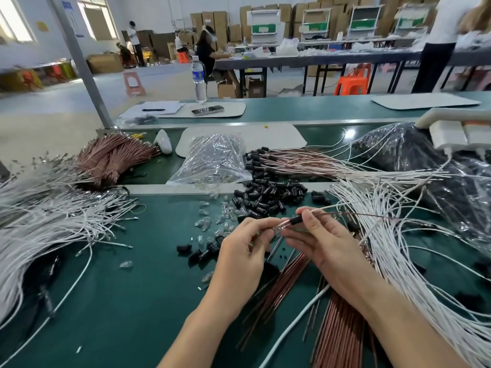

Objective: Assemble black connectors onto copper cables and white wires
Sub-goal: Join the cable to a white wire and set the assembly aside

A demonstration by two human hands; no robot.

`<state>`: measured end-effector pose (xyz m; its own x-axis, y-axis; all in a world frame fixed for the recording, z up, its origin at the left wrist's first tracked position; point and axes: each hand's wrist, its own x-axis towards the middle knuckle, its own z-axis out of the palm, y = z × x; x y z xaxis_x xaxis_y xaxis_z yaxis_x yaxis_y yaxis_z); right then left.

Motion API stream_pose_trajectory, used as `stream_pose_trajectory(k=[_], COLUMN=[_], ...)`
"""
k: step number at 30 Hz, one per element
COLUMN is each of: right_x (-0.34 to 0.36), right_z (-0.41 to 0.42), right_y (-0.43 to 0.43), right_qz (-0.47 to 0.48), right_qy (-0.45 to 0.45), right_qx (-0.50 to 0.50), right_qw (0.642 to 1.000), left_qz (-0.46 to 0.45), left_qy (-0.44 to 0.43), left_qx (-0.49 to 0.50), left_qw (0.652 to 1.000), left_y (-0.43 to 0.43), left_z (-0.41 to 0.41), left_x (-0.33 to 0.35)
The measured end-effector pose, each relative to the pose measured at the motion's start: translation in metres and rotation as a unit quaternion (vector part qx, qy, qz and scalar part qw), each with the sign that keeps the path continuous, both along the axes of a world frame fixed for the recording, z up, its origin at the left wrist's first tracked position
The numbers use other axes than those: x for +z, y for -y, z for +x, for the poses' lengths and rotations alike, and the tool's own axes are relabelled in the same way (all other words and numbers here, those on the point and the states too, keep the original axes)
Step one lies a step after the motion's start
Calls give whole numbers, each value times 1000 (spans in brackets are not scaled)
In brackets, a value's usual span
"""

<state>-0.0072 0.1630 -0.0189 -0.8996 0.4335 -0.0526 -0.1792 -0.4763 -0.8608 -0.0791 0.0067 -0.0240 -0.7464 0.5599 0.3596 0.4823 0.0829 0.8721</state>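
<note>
We hold one black connector [296, 220] just above the green worktop [138, 293], near its middle, between our two hands. Our right hand [322, 243] pinches the connector between thumb and forefinger. Our left hand [245, 245] pinches the small clear bulb [279, 227] that sticks out of the connector's left end. The connector's long axis runs nearly level, left to right, rising a little toward the right. Its bulb end points left. A thin copper cable [358, 214] leaves its other end and trails to the right, over the white wires [403, 243] fanned out there. Beyond our hands lies a pile of loose connectors [268, 193], with spare bulbs [212, 221] scattered at its near left side. Straight copper rods [341, 333] lie on the worktop under our right wrist, pointing away from us. A heap of wires [53, 219], also white, covers the left side.
</note>
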Motion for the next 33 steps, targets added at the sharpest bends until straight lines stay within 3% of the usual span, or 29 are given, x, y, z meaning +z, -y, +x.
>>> stream_pose_trajectory(k=[6,10,23,33], right_x=[2,1,2,2], right_z=[-1,1,2,5], right_y=[2,2,6,9], right_qz=[62,57,87,175], right_qy=[-9,-16,-5,13], right_qx=[10,1,-24,-24], right_qw=[998,998,996,984], left_qz=[4,30,50,53], left_qy=[9,63,118,169], left_qx=[-4,12,-8,-26], left_qw=[1000,998,992,984], left_y=[-3,-4,-4,-2], left_z=[0,-1,-1,-1], left_x=[-2,-4,-5,0])
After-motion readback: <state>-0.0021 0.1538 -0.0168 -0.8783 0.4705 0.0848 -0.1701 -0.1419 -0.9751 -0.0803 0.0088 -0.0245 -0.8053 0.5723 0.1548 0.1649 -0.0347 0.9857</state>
